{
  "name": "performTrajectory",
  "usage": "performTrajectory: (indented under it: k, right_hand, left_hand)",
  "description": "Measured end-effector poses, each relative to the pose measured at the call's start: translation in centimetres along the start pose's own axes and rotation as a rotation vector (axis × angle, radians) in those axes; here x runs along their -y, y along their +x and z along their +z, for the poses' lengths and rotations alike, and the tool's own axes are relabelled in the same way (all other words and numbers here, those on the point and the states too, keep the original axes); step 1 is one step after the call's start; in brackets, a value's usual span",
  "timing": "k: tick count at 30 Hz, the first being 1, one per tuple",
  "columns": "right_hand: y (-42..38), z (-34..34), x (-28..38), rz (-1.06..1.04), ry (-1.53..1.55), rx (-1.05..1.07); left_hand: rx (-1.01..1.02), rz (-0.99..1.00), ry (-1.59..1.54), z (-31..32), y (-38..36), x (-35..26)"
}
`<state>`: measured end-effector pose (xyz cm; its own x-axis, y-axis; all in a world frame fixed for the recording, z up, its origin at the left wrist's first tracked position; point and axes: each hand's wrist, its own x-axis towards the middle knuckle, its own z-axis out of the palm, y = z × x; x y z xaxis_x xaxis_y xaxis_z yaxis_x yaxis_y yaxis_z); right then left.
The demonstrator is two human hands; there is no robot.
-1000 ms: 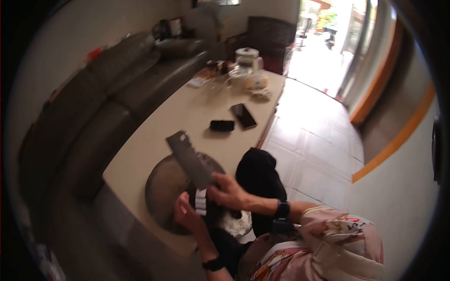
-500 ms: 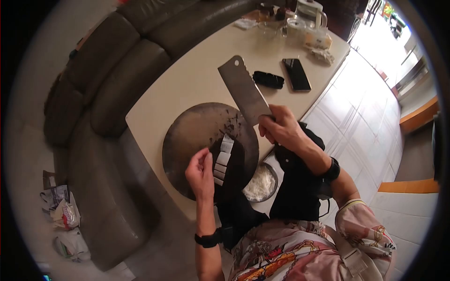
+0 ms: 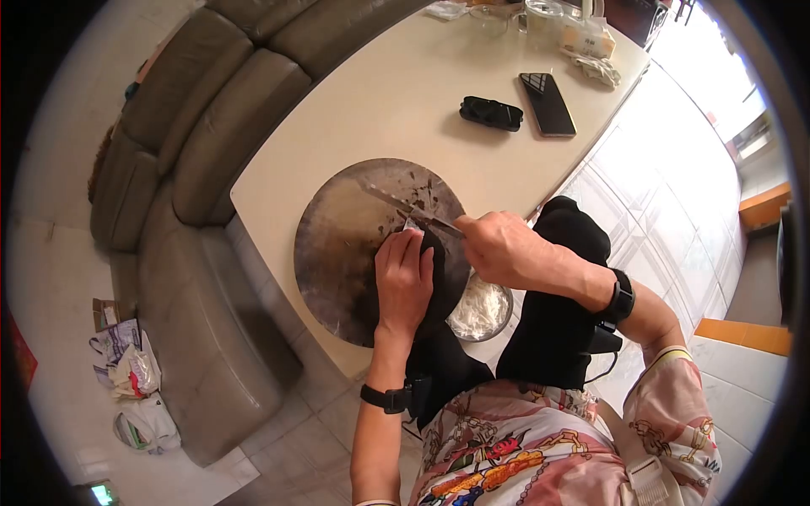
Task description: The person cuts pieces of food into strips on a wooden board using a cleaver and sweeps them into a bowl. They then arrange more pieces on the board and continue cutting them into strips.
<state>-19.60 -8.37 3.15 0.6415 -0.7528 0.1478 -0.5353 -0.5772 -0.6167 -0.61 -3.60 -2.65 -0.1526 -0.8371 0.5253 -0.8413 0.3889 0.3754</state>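
My right hand (image 3: 506, 249) grips the handle of a cleaver (image 3: 401, 205), whose blade is edge-down over the round chopping board (image 3: 329, 228). The fingers of my left hand (image 3: 405, 278) are bent and held close together over the row of white pieces, right beside the blade. Only a tip of the white pieces (image 3: 411, 224) shows ahead of the fingertips; my hand hides the others. Dark bits are scattered on the board near the blade. Just off the board's lower right stands a bowl of white shreds (image 3: 479, 312).
Farther along the cream table (image 3: 371, 93) lie a phone (image 3: 548, 104) and a black case (image 3: 491, 114). A tissue box (image 3: 588, 40), a crumpled cloth (image 3: 595, 69) and glass containers stand at the far end. A leather sofa (image 3: 240, 143) runs along the left; bags (image 3: 135, 379) lie on the floor.
The cleaver has come down from its raised, flat-on position to the board, turned edge-down. My left hand has moved right and forward onto the white pieces. The view has shifted slightly.
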Motion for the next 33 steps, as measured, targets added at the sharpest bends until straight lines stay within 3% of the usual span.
performTrajectory:
  k: [3, 6, 9, 16, 24, 33]
  right_hand:
    - [0.5, -0.5, 1.0, -0.054, -0.164, 0.193]
    - [0.1, 0.2, 0.8, -0.236, -0.306, 0.144]
    - [0.3, -0.2, 1.2, -0.291, -0.407, 0.174]
    - [1.1, 1.0, 0.5, -0.340, -0.418, 0.157]
    - [3.7, 1.6, 0.0, -0.251, -0.250, 0.115]
    - [1.7, 1.7, 0.5, -0.305, -0.336, 0.098]
  left_hand:
    - [0.005, -0.043, -0.037, 0.0, -0.2, 0.0]
    - [0.000, -0.030, -0.020, 0.1, -0.2, 0.1]
    - [-0.029, -0.014, -0.021, 0.2, -0.2, 0.1]
    - [0.005, -0.041, -0.004, 0.2, -0.4, 0.2]
    - [0.008, -0.043, 0.004, 0.3, -0.4, 0.1]
    - [0.017, -0.036, 0.002, 0.3, -0.4, 0.2]
